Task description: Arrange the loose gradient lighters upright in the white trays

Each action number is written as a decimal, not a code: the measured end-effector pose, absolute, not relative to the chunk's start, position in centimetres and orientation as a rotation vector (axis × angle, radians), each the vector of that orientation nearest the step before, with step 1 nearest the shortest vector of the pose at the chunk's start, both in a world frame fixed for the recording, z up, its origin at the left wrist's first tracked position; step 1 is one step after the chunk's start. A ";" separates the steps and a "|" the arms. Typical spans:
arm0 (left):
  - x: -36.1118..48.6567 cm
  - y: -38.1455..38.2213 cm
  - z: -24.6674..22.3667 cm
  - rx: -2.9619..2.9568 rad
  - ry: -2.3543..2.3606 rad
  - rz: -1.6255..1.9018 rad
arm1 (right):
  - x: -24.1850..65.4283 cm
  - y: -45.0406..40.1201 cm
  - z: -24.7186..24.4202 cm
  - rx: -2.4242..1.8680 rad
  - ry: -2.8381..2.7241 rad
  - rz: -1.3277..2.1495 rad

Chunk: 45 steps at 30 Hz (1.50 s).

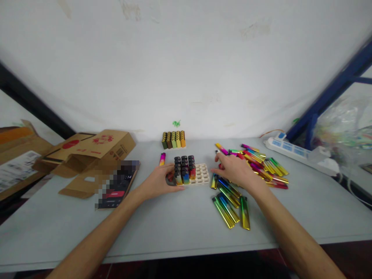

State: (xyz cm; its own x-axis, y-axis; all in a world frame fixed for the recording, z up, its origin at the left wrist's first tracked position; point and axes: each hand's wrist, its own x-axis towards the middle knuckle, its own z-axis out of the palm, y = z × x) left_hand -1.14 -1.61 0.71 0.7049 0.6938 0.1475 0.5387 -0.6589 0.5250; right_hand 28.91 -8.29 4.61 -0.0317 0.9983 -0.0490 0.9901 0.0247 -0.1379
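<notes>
My left hand (pixel 161 181) is closed around the left end of a cream tray (pixel 204 179) with rows of small holes. Black-topped lighters (pixel 185 169) stand upright in the tray's left rows, while holes on its right show bare. A dark grey piece (pixel 170 179), its kind unclear, shows beside my left fingers. My right hand (pixel 235 169) is over a loose pile of shiny multicoloured lighters (pixel 255 157), its thumb and forefinger bent and apart. Nothing is clearly held there; its other fingertips are hidden. Several green-gold lighters (pixel 223 211) lie nearer me.
A block of upright lighters (pixel 173 140) stands near the wall. One purple-yellow lighter (pixel 162 159) lies behind my left hand. Opened cardboard boxes (pixel 95 149) and a phone (pixel 117 186) are on the left. At right lies a white power strip (pixel 302 155).
</notes>
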 end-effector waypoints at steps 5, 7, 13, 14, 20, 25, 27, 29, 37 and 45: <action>-1.1 -1.7 0.8 2.469 0.935 0.488 | 27.1 -8.9 4.3 -2.189 -2.181 0.262; -1.1 -1.8 0.9 2.465 0.947 0.493 | 27.1 -8.8 4.2 -2.148 -2.153 0.337; -1.1 -1.8 0.9 2.473 0.942 0.491 | 27.7 -7.7 3.9 -1.961 -2.106 0.551; -1.1 -1.8 0.9 2.476 0.937 0.493 | 27.8 -7.6 3.8 -1.955 -2.120 0.562; -1.1 -1.9 0.9 2.452 0.926 0.523 | 27.4 -7.7 3.4 -2.045 -2.117 0.312; -1.0 -1.9 1.0 2.474 0.971 0.501 | 27.3 -7.3 3.0 -2.086 -2.123 0.306; -1.0 -2.0 1.0 2.473 0.967 0.499 | 27.4 -7.2 3.0 -2.065 -2.112 0.340; -1.0 -2.0 1.0 2.461 0.954 0.502 | 27.3 -7.3 3.1 -2.063 -2.110 0.386; -0.8 -2.1 1.3 2.453 0.929 0.505 | 28.0 -6.9 3.5 -1.918 -2.101 0.420; -0.8 -2.1 1.2 2.426 0.933 0.488 | 27.9 -7.7 5.1 -1.226 -1.570 1.023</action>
State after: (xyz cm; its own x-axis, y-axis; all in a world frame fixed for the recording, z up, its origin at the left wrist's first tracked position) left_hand -0.84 -2.09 1.17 0.7019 0.6962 0.1502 0.5203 -0.6453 0.5593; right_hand 27.90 -7.70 5.12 -0.1342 0.9802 0.1454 0.2630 0.1767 -0.9485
